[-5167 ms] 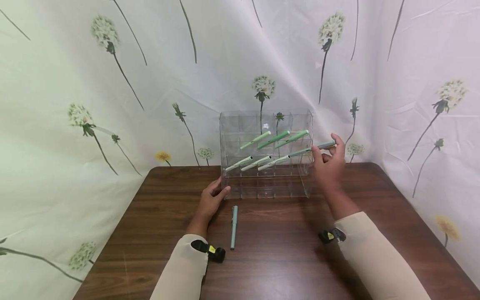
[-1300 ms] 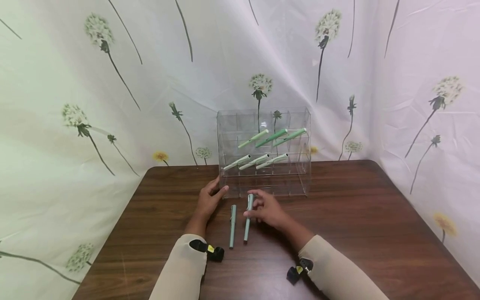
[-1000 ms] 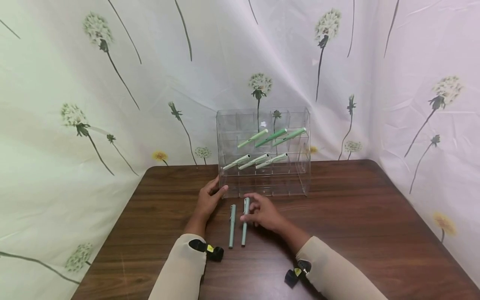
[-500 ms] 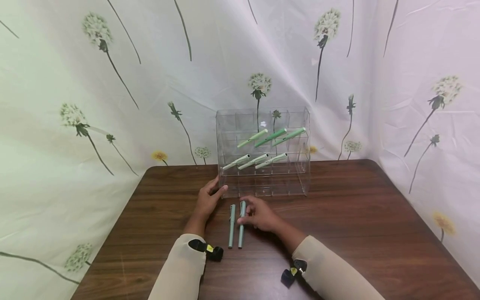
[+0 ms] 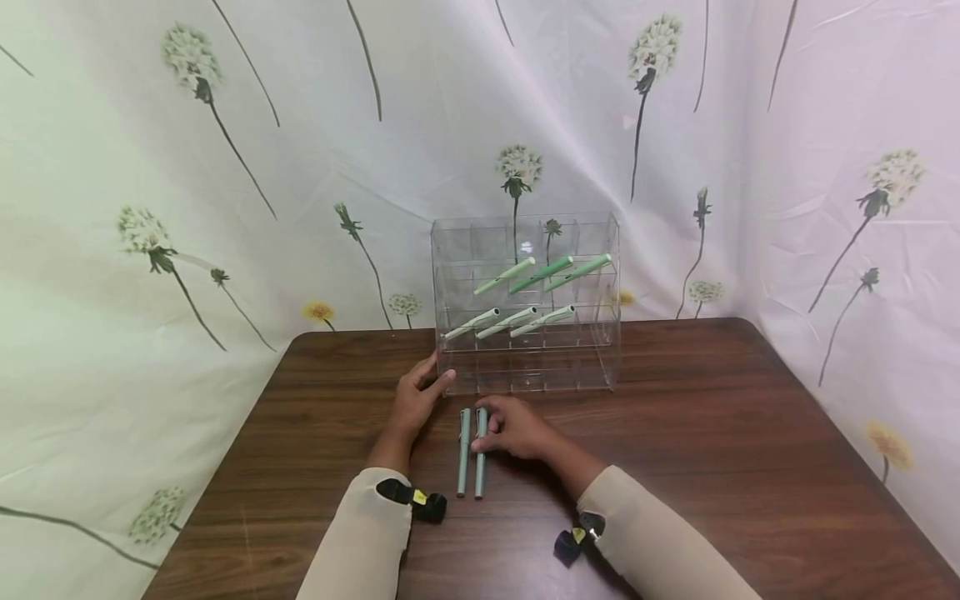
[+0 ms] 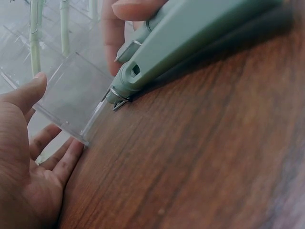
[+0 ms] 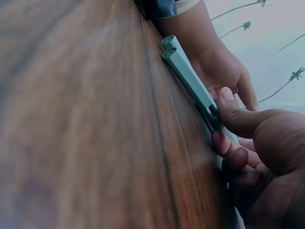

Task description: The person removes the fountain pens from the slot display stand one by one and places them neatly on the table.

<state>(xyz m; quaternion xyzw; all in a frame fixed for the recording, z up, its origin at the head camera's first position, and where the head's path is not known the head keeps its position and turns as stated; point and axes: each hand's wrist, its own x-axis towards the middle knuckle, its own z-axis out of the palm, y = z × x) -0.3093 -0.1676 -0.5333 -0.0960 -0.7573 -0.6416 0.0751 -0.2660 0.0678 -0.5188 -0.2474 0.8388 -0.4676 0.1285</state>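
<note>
A grey-green capped pen [image 5: 480,477] lies on the table between my right hand's [image 5: 517,429] thumb and fingers, which pinch it near the cap. Close along its left side lies a matching pen [image 5: 463,457], untouched, with its clip end toward the rack. My left hand [image 5: 414,404] rests at the lower left corner of a clear acrylic pen rack [image 5: 528,383]. In the left wrist view its thumb lies at the front edge, while the straight fingers [image 6: 69,160] touch the side wall. Both pens lie nearly parallel, with a narrow gap.
Three pens in green shades [image 5: 542,275] slant in an upper tier of the rack, and three pale green pens [image 5: 510,323] in the tier below. The rack stands toward the back of the brown wooden table [image 5: 690,467], before a flower-print curtain [image 5: 420,150].
My right hand has taken a pen from beside the rack's right side down to the table, then slid it left, closer to the other pen. The left hand stays at the rack.
</note>
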